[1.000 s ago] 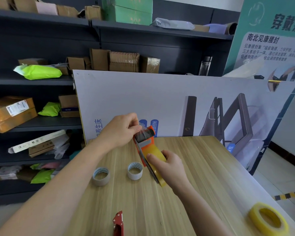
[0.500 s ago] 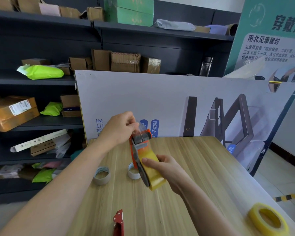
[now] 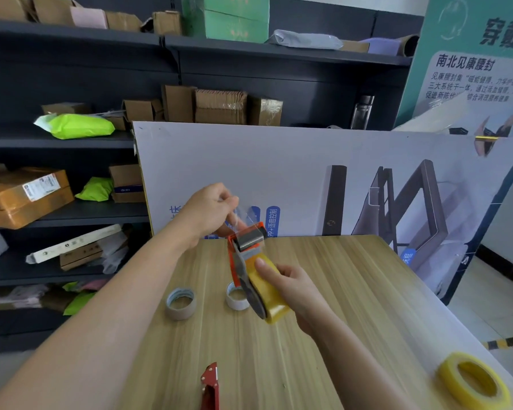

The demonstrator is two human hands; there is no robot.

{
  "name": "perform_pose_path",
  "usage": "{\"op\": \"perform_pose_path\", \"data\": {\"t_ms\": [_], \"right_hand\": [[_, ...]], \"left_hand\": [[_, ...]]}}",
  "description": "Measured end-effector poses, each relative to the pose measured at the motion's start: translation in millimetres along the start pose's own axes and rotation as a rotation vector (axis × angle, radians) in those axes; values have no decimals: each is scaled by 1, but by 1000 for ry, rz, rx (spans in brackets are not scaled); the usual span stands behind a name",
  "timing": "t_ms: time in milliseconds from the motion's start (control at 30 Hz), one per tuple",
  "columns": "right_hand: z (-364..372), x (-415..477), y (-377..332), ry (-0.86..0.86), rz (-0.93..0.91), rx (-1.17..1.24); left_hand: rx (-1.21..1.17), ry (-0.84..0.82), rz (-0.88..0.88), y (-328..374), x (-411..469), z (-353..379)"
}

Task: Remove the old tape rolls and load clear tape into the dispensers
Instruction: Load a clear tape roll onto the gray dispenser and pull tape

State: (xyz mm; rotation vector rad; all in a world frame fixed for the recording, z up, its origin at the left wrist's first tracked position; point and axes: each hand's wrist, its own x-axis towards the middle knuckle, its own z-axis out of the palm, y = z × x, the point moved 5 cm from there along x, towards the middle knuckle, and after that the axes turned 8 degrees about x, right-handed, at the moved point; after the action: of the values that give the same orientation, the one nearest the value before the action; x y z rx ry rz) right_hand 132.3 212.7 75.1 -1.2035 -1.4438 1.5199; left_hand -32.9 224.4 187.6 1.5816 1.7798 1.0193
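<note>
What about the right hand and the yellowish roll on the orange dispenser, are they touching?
Touching. The head view shows the right hand wrapped round the yellowish roll, thumb pressed on its outer face; the left hand pinches the tape end.

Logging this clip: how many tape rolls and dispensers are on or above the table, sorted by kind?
Nearly empty rolls: 2, left one and right one.
Full yellowish rolls: 2, loaded roll and spare roll.
Dispensers: 2, orange dispenser in hand, red dispenser lying on the table.
Total: 6.
</note>
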Motion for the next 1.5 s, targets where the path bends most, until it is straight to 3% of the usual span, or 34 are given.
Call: {"op": "perform_pose_path", "data": {"t_ms": [233, 400, 467, 667, 867, 1233, 1500], "right_hand": [[-2, -2, 1, -225, -2, 125], [3, 1, 6, -83, 29, 130], [6, 1, 5, -85, 42, 98], [7, 1, -18, -142, 15, 118], [6, -2, -24, -106, 85, 103], [7, -1, -24, -24, 213, -127], [14, -2, -23, -97, 227, -154]], "left_hand": [[-210, -104, -165, -15, 2, -12], [-142, -181, -163, -13, 0, -7], [-124, -114, -129, -9, 3, -7], [177, 363, 150, -4, 7, -20], [203, 444, 269, -7, 10, -17], [162, 506, 15, -59, 25, -11], [128, 548, -101, -74, 28, -13]]}}
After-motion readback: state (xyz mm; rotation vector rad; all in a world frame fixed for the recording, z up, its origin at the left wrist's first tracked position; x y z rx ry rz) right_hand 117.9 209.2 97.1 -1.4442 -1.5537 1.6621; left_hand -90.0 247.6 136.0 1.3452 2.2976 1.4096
